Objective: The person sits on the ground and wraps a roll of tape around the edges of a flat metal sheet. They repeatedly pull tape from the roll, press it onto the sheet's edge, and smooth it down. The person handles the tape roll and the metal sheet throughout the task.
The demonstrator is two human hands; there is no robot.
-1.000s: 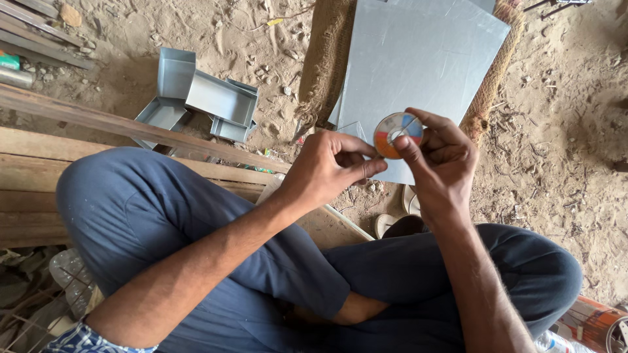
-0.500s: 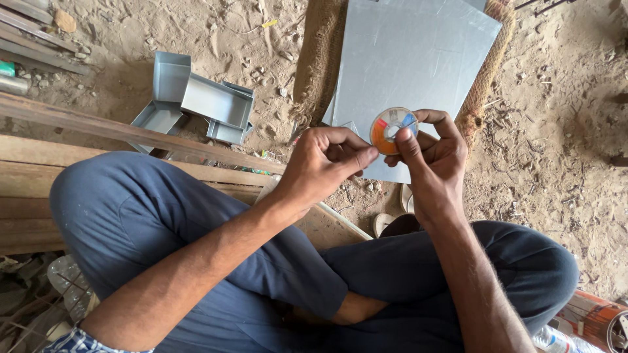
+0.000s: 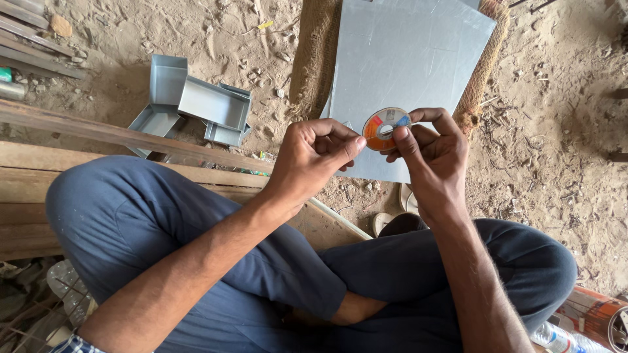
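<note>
Both hands pinch small disc (image 3: 386,129) w/ orange/blue/white round label, over near edge of metal sheet (image 3: 405,59). R hand (image 3: 432,160) closed on rim, L hand (image 3: 311,157) fingertips at its left edge. Grey metal trays (image 3: 196,104) on sand, left.

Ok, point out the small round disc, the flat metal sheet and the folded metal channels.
small round disc (image 3: 384,128), head view, on its orange face.
flat metal sheet (image 3: 405,59), head view, on its bare middle.
folded metal channels (image 3: 212,104), head view, on the long channel's flat side.
</note>
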